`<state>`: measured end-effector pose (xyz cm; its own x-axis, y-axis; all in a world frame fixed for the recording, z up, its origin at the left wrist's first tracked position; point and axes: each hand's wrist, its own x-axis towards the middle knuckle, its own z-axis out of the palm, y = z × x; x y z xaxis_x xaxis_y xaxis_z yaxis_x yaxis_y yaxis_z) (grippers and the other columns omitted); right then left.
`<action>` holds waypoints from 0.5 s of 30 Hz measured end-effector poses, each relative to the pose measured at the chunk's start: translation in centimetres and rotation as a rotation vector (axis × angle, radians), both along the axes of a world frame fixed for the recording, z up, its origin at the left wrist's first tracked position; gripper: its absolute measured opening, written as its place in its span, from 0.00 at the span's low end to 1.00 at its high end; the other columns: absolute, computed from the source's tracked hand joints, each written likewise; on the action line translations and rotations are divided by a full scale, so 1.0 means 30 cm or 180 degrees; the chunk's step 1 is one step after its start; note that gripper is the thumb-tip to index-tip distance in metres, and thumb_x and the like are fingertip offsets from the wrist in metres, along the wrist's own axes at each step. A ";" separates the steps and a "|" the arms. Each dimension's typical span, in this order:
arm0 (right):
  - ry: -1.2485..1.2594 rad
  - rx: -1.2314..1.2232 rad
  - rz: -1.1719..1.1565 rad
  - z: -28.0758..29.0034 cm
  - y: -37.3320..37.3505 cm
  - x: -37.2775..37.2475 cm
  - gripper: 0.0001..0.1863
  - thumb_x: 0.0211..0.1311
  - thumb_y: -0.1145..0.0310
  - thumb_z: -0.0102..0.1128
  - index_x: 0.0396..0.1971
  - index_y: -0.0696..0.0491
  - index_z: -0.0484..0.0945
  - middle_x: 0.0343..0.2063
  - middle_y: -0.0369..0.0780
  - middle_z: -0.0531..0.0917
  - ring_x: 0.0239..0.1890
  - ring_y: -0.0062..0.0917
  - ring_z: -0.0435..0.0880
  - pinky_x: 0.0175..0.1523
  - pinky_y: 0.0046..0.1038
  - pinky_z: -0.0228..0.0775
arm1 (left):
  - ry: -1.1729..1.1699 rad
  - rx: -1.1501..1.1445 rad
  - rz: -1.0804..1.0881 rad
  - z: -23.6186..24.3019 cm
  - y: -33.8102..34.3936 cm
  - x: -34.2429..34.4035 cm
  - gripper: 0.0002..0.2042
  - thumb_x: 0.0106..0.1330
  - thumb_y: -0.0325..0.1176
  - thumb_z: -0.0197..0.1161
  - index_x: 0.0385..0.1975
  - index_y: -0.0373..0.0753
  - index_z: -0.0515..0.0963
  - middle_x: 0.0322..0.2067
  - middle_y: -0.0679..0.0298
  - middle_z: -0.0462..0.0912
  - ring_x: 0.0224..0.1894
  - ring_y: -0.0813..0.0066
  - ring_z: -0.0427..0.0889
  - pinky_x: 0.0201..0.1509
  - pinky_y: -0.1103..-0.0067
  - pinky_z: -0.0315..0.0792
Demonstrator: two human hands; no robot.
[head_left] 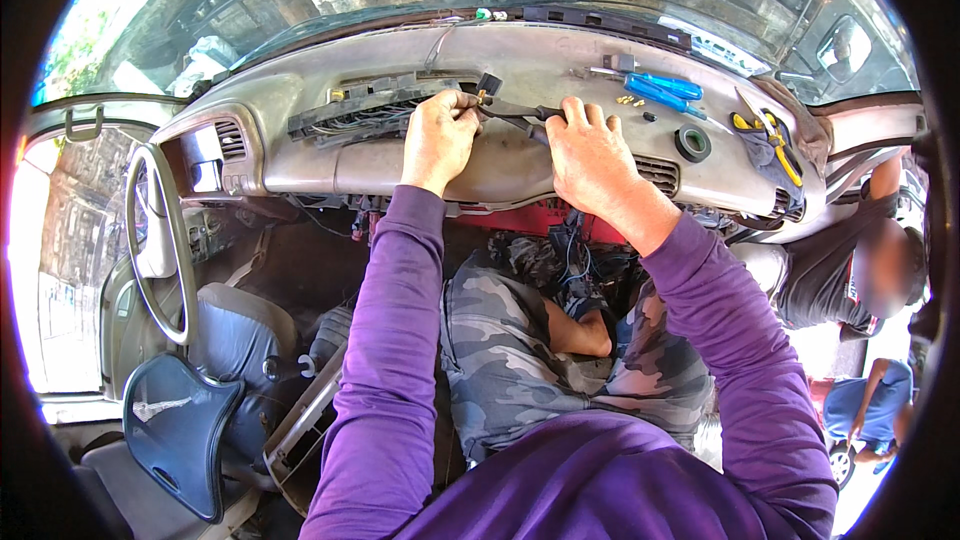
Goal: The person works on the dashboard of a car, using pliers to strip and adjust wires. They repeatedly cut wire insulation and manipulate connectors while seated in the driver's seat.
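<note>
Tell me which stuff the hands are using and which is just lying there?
In use:
left hand
right hand
black wire bundle

Lying about on the dashboard:
blue-handled screwdrivers
black tape roll
yellow-handled pliers
small brass bits

Purple sleeves (400, 340) are worn on both forearms. A black wiring harness (510, 112) is held by the left hand (438, 135) and the right hand (590, 155) over a dusty grey-beige dashboard (300, 155). Blue-handled screwdrivers (665, 90), a black tape roll (692, 143) and yellow-handled pliers (780, 145) are laid on it. Grey-and-black camouflage clothing (500, 340) is seen below, against a red panel (520, 220). The steering wheel (150, 240) is shown in pale grey, the seat (235, 335) in blue-grey.
</note>
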<state>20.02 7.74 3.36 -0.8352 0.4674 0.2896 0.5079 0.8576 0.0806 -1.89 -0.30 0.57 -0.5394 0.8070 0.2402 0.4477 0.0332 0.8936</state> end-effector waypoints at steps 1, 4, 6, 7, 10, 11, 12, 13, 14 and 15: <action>0.0037 0.0030 0.0023 -0.008 0.006 0.004 0.12 0.61 0.69 0.63 0.43 0.57 0.81 0.52 0.50 0.77 0.51 0.45 0.81 0.54 0.52 0.75 | 0.0004 -0.0051 -0.0023 0.001 0.001 -0.002 0.07 0.71 0.23 0.63 0.43 0.27 0.83 0.31 0.61 0.89 0.33 0.79 0.86 0.42 0.79 0.78; 0.0042 -0.0086 0.0054 -0.003 0.005 0.008 0.13 0.61 0.68 0.63 0.43 0.58 0.81 0.51 0.50 0.77 0.51 0.45 0.81 0.54 0.53 0.74 | 0.0042 -0.0115 -0.0023 0.009 -0.002 0.000 0.07 0.71 0.23 0.63 0.44 0.27 0.83 0.32 0.63 0.89 0.34 0.80 0.85 0.43 0.80 0.78; 0.0011 -0.0186 0.0040 0.009 -0.001 0.007 0.13 0.61 0.69 0.63 0.43 0.58 0.81 0.50 0.50 0.77 0.51 0.45 0.81 0.53 0.54 0.75 | 0.0047 -0.0100 -0.0023 0.016 -0.006 0.006 0.07 0.71 0.22 0.63 0.43 0.28 0.83 0.31 0.63 0.89 0.34 0.80 0.85 0.43 0.80 0.78; -0.0005 -0.0215 0.0023 0.014 -0.005 0.006 0.12 0.61 0.69 0.63 0.43 0.58 0.81 0.50 0.50 0.77 0.51 0.45 0.81 0.53 0.53 0.75 | 0.0037 -0.0080 -0.0035 0.019 -0.008 0.009 0.06 0.71 0.22 0.62 0.43 0.28 0.83 0.31 0.63 0.88 0.34 0.81 0.85 0.42 0.80 0.78; -0.0095 -0.0303 -0.0019 0.029 -0.016 -0.002 0.12 0.60 0.69 0.63 0.42 0.58 0.81 0.48 0.49 0.77 0.51 0.45 0.81 0.51 0.51 0.77 | 0.0022 -0.0100 -0.0035 0.020 -0.011 0.009 0.06 0.70 0.22 0.62 0.42 0.28 0.83 0.31 0.63 0.88 0.34 0.81 0.84 0.42 0.80 0.78; -0.0129 -0.0332 -0.0038 0.032 -0.017 -0.003 0.12 0.60 0.69 0.63 0.42 0.58 0.81 0.48 0.48 0.77 0.50 0.45 0.81 0.51 0.50 0.77 | 0.0021 -0.0120 -0.0036 0.019 -0.010 0.007 0.06 0.70 0.22 0.62 0.42 0.28 0.83 0.30 0.63 0.88 0.34 0.81 0.84 0.42 0.80 0.78; -0.0106 -0.0305 -0.0022 0.031 -0.015 -0.002 0.12 0.60 0.69 0.63 0.42 0.58 0.81 0.48 0.48 0.77 0.50 0.45 0.81 0.50 0.49 0.77 | -0.0021 -0.0096 -0.0041 0.017 -0.008 0.007 0.06 0.70 0.22 0.62 0.42 0.28 0.83 0.30 0.63 0.88 0.34 0.81 0.84 0.42 0.80 0.78; -0.0083 -0.0278 -0.0006 0.026 -0.012 0.000 0.12 0.59 0.69 0.64 0.42 0.58 0.80 0.48 0.48 0.77 0.50 0.44 0.82 0.50 0.48 0.78 | -0.0063 -0.0072 -0.0047 0.014 -0.005 0.007 0.06 0.70 0.22 0.62 0.42 0.28 0.83 0.30 0.63 0.88 0.34 0.81 0.84 0.42 0.80 0.78; -0.0061 -0.0251 0.0013 0.023 -0.009 0.001 0.13 0.59 0.70 0.64 0.42 0.58 0.80 0.48 0.48 0.77 0.50 0.44 0.82 0.49 0.48 0.78 | -0.0107 -0.0049 -0.0049 0.010 -0.004 0.006 0.06 0.70 0.22 0.62 0.42 0.29 0.83 0.30 0.63 0.88 0.34 0.81 0.84 0.42 0.80 0.78; -0.0064 -0.0242 0.0019 0.021 -0.008 0.002 0.13 0.59 0.70 0.64 0.42 0.58 0.80 0.48 0.48 0.77 0.50 0.44 0.82 0.49 0.48 0.78 | -0.0079 -0.0019 -0.0024 0.005 -0.004 0.004 0.06 0.69 0.23 0.63 0.42 0.29 0.83 0.30 0.62 0.88 0.33 0.79 0.85 0.41 0.79 0.78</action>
